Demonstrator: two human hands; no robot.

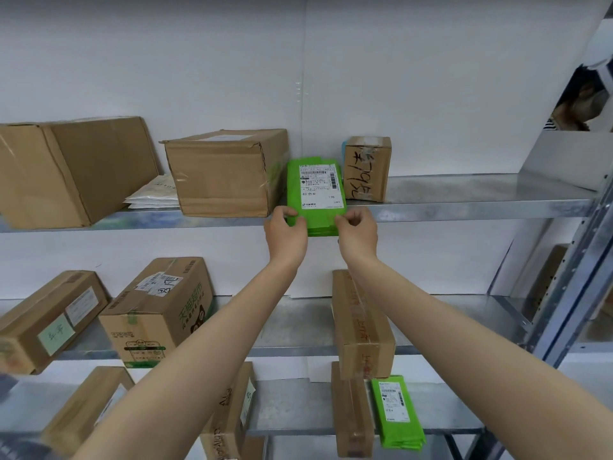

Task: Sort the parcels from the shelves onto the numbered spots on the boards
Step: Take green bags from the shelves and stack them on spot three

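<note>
Both hands reach up to the top shelf (pixel 464 199) of a metal rack, where a flat green parcel (pixel 315 190) with a white shipping label lies partly over the shelf's front edge. The left hand (pixel 286 232) grips the parcel's near left corner and the right hand (pixel 357 232) its near right corner — the fingers (pixel 288 216) of each pinched narrow on the green wrapper, thumbs on top.

The parcel sits between a mid-sized cardboard box (pixel 225 174) on its left, just beside it, and a small taped box (pixel 366 167) with handwritten black marks on its right. Further left on the same shelf lie white padded mailers (pixel 154 194), and beyond them a large brown carton (pixel 73 171).

On the middle shelf (pixel 298 323) stand a box with a pale green note (pixel 46 320), a carton printed with green lettering (pixel 159 310) and a long narrow box (pixel 361 323) lying end-on to the camera. On the lowest shelf in view, a second green parcel (pixel 396 411) rests beside another narrow brown box (pixel 351 419) — its near end overhanging the shelf edge — with more cardboard boxes partly hidden behind the forearms. A white wall backs the rack.
</note>
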